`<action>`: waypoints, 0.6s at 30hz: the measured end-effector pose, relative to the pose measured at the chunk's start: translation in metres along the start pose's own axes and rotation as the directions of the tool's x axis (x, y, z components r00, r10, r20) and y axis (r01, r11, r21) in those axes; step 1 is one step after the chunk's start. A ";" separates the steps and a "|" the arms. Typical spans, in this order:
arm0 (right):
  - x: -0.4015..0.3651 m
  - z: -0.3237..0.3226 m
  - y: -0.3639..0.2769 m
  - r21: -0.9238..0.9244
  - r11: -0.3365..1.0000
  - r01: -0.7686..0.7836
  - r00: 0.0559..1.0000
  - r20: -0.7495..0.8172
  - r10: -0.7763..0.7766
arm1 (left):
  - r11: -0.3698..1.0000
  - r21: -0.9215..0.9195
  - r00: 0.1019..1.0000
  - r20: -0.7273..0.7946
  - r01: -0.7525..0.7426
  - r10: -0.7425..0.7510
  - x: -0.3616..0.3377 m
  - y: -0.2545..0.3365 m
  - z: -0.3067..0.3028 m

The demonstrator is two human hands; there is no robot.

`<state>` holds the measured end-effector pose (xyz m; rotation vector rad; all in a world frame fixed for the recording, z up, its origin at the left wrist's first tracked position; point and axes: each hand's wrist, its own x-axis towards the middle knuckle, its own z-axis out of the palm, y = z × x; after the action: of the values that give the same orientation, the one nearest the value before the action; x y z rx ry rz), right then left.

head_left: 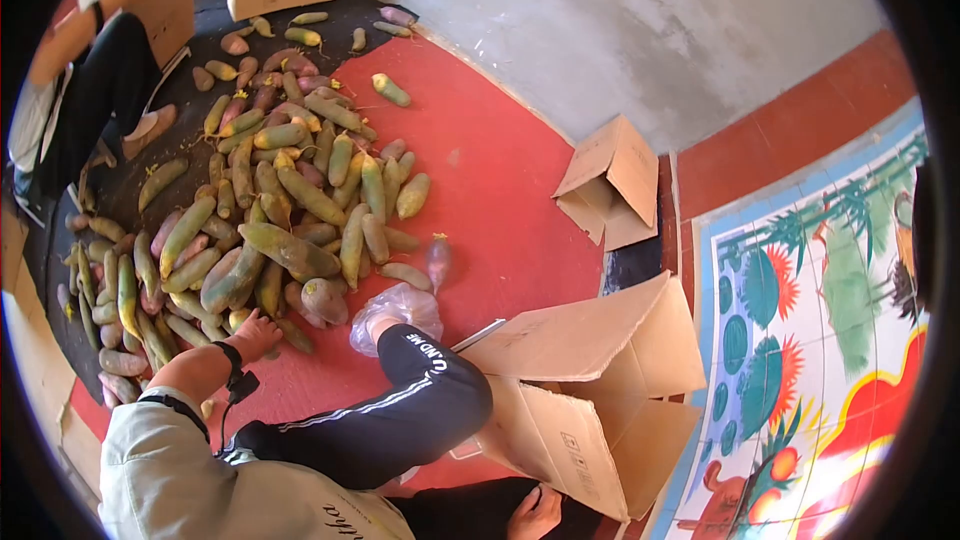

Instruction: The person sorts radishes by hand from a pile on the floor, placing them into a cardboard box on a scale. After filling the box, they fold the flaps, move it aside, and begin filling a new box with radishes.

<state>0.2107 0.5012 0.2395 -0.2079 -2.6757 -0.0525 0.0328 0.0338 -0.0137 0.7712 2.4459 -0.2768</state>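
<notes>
My left hand [255, 335] reaches to the near edge of a large pile of long green and reddish root-like vegetables [290, 250]. Its fingers are apart and touch the pile beside a small greenish piece. Low in the view, my right hand [535, 513] lies by my dark trouser leg with its fingers curled; what they hold, if anything, is hidden. A clear plastic bag [415, 310] surrounds my foot next to the pile.
An open cardboard box [590, 390] stands right of my knee, with a smaller box [612, 180] beyond it. Another person [90, 90] sits at the upper left beside boxes. Red flooring [480, 160] meets a grey surface, and a painted tile wall [800, 340] is at right.
</notes>
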 end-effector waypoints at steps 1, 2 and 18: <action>0.003 0.001 -0.003 0.005 1.000 -0.019 1.000 -0.007 0.019 | 0.997 -0.056 0.996 -0.066 0.058 -0.061 0.000 -0.003 0.002; 0.006 0.001 -0.007 0.056 0.998 -0.026 0.999 -0.025 0.027 | 0.989 -0.102 0.984 -0.134 0.105 -0.118 0.004 -0.006 0.011; -0.008 0.006 0.013 0.142 0.987 -0.075 0.989 -0.116 0.092 | -0.035 -0.861 0.607 -0.327 -0.507 -0.724 -0.045 -0.010 -0.154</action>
<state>0.2175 0.5131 0.2306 -0.2642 -2.5341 0.1401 -0.0112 0.0586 0.1388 -0.2846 2.3259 2.2344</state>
